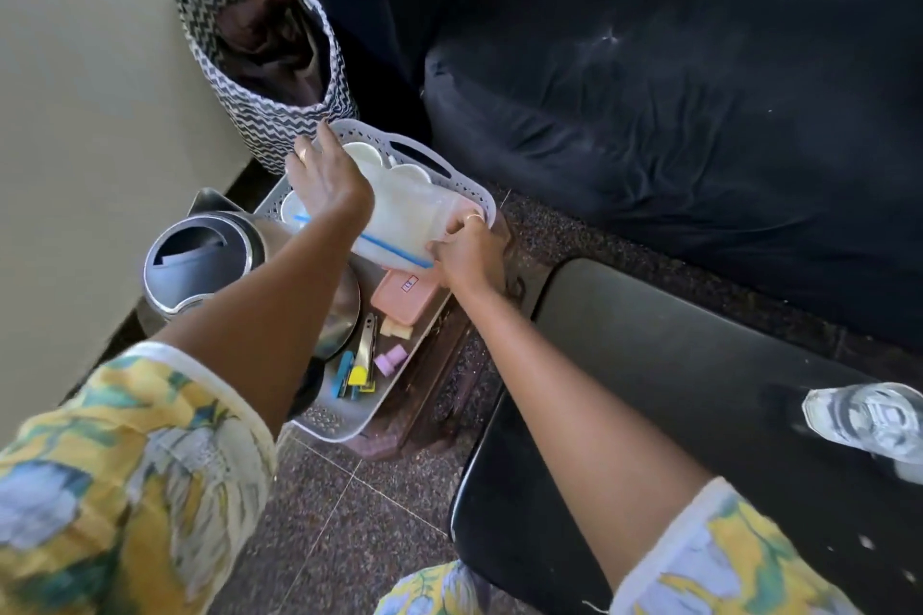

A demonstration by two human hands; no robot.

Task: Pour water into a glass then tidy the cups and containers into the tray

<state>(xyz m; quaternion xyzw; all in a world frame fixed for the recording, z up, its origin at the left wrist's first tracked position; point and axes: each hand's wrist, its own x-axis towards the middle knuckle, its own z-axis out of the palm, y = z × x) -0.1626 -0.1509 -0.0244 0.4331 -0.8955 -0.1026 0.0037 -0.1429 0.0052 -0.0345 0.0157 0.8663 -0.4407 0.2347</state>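
- The person is leaning over a pale perforated tray (464, 177) that is sitting low beside a dark sofa (674, 90), so both arms are reaching down and forward.
- The right hand (467, 247) is grasping the near end of a clear plastic container (404, 220) with a blue band, its grip clenched on the edge; this is likely steering the container into the tray.
- The left hand (324, 177) is lying spread over the far part of the container, fingers flat rather than curled. It seems to be pressing or steadying it, but whether it is actually gripping anything I cannot tell.
- The container is being held tilted above the tray's middle, over white cups (362, 152) already sitting at the far end, so tidying looks well under way.
- A pink box (404, 297) and small coloured clips (362, 372) are lying in the tray's near end, leaving little free room; the container probably has to fit between them and the cups.
- A steel kettle (200, 257) is standing just beside the tray on the left, lid open, under the left forearm.
- A clear glass (869, 420) is resting on a black worktop (674, 365) at the right, well apart from the tray; whether it is holding water is unclear.
- A zigzag-patterned basket (279, 115) is standing behind the tray by the wall.
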